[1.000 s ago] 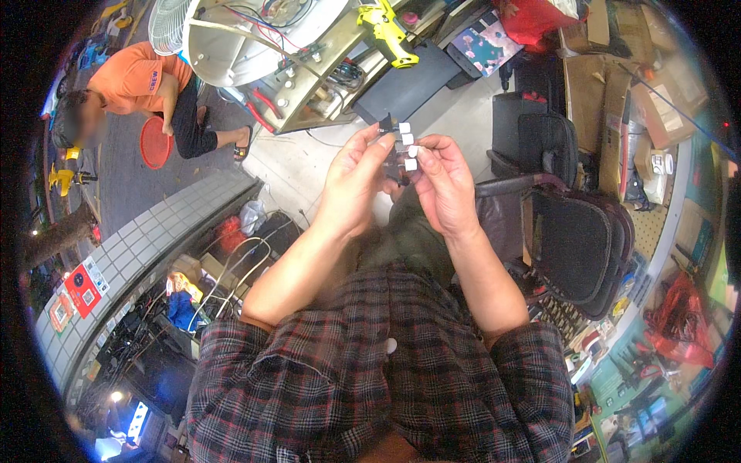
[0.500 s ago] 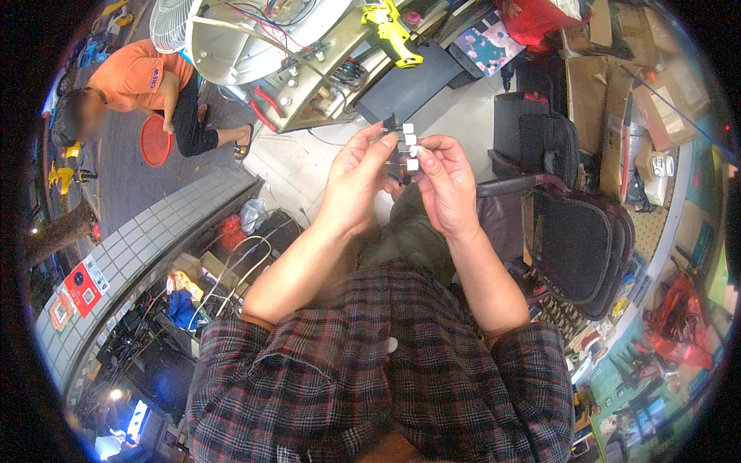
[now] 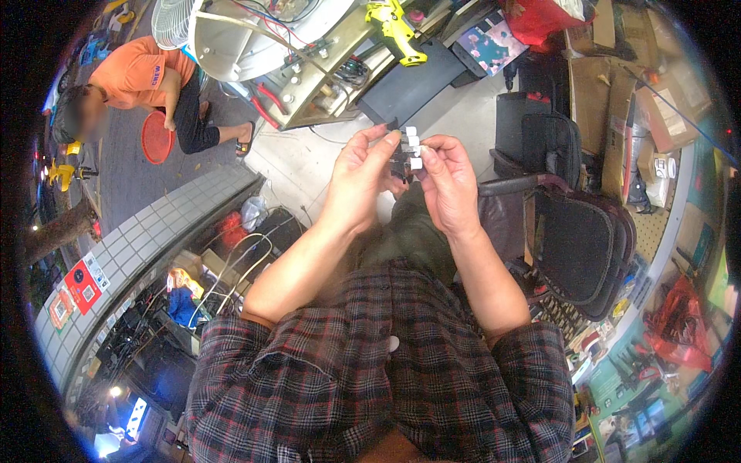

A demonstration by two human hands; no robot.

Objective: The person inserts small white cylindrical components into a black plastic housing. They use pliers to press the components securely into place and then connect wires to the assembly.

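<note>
A small black push-button switch block (image 3: 414, 141) with several white square keys is held up between my hands, over my lap. My left hand (image 3: 353, 185) is closed round its black body, with thumb and fingers pinching it from the left. On the other side, my right hand (image 3: 450, 185) pinches at the white keys with thumb and forefinger. My fingers hide part of the block. Beyond my hands, a bench (image 3: 320, 108) carries a white fan housing (image 3: 231, 65) with loose wires and red-handled pliers (image 3: 268, 106).
A yellow power tool (image 3: 395, 35) lies at the far bench edge. To the right stands a dark chair (image 3: 571, 239), with cardboard boxes (image 3: 590, 100) behind it. A tiled ledge (image 3: 154, 239) curves along the left. Beyond it a person in orange (image 3: 143, 73) holds a red basket (image 3: 157, 139).
Both hands keep their grip on the switch block, which has shifted very slightly. The whole view has moved a little.
</note>
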